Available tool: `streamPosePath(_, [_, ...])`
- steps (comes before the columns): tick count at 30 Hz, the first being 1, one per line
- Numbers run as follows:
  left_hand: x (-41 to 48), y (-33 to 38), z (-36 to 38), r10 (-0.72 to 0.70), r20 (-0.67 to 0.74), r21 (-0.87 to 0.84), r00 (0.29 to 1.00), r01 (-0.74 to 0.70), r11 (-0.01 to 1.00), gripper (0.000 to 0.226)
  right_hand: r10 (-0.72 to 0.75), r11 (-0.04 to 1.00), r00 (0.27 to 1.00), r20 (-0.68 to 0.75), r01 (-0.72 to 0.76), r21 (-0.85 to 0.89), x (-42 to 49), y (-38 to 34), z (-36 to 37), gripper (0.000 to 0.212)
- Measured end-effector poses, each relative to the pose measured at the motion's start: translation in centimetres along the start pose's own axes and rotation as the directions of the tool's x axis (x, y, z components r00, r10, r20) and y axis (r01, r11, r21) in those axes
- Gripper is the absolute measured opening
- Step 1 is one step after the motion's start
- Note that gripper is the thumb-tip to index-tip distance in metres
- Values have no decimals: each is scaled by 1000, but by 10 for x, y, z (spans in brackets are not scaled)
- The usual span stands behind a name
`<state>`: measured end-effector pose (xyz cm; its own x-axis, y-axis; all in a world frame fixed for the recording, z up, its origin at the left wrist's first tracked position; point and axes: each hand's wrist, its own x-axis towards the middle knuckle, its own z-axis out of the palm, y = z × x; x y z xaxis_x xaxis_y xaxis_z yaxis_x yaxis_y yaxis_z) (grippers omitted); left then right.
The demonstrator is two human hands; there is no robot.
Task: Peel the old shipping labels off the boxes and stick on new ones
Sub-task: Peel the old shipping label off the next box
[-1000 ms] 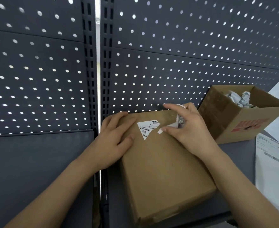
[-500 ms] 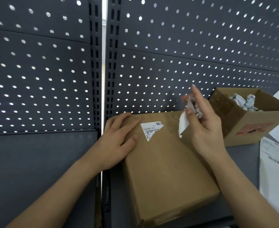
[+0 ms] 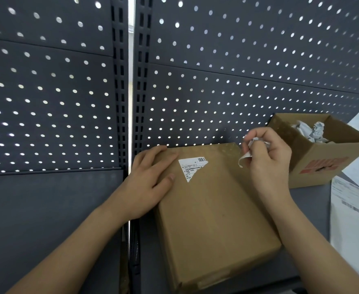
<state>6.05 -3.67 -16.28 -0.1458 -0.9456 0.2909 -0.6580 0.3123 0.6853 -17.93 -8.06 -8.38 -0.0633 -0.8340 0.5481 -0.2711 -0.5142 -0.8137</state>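
Head view: left hand flat on box, right hand pinching scrap. Drop it in right-frame carton, then peel label slowly from torn edge.

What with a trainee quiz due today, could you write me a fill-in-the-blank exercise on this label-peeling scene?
1. The right hand pinches a torn strip, holding it ____ the closed box.
2. The left hand lies flat on that box, whose label remnant shows a ____ at its top edge.
3. Crumpled scraps lie in the second box, whose top is ____.
Missing words: above; barcode; open.
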Motion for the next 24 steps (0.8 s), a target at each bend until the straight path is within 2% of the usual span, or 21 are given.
streamPosePath(5, [0, -1, 1, 4, 1, 6, 1000, -4, 1000, 67, 66, 998, 992, 104, -64, -25, -1, -4, 1, 17])
streamPosePath(9, [1, -2, 1, 13, -9, 10, 1000, -13, 1000, 65, 177, 984, 971, 158, -170, -58, -2, -7, 1, 40])
streamPosePath(12, [0, -1, 1, 14, -10, 10, 1000, -14, 1000, 66, 148, 981, 976, 157, -124, -150, 0, -2, 0, 33])
streamPosePath(16, [1, -1, 1, 15, -5, 7, 1000, -15, 1000, 67, 182, 975, 957, 225, -146, -169, 3, 10, 1, 13])
streamPosePath(20, [0, 0, 1, 12, -12, 15, 1000, -12, 1000, 67, 160, 962, 957, 243, -96, -255, 5, 15, 2, 19])
streamPosePath(24, [1, 1, 1, 13, -15, 18, 1000, -13, 1000, 68, 220, 946, 927, 305, -126, -299, 6, 19, 4, 20])
